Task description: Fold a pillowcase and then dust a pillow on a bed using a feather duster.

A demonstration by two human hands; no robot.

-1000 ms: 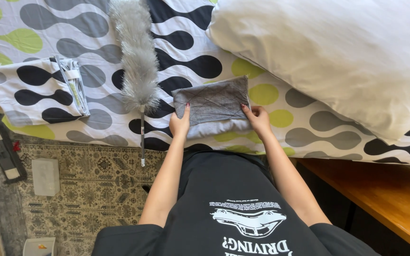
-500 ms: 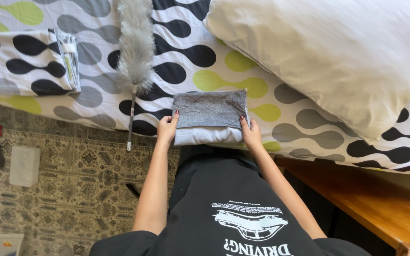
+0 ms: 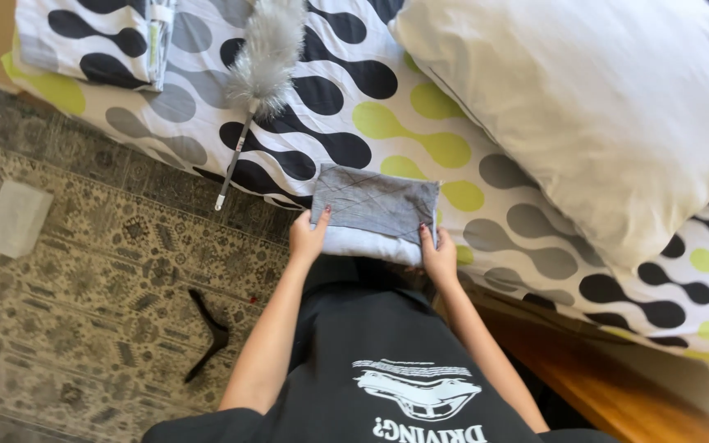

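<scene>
Since half a second ago, the view has slid so the bed sits higher and more to the right, and both hands have stayed on the folded cloth.

Nearest is the person's black shirt (image 3: 371, 385) with a white print on the chest. On the patterned rug (image 3: 84, 271) to the left lies a black hanger (image 3: 207, 332), and farther left a flat pale box (image 3: 16, 218).

The left hand (image 3: 307, 238) grips the near left corner of the grey folded cloth (image 3: 375, 205), thumb on top. The right hand (image 3: 438, 254) grips the near right corner in the same way. The hands are apart, one at each side, both closed on the cloth. This cloth lies at the near edge of the bed, on the bedsheet (image 3: 346, 107) with black, grey and green wavy blobs; a paler layer of the cloth shows along its near side.

Just beyond the cloth to the left lies a feather duster (image 3: 264, 57), with grey fluffy head and a thin stick pointing over the bed edge. At the far left corner sits a folded pillowcase (image 3: 84, 33) in the same pattern, and a narrow packet (image 3: 156, 41) with green and white colour rests on it. A big white pillow (image 3: 601, 115) fills the far right side.
</scene>
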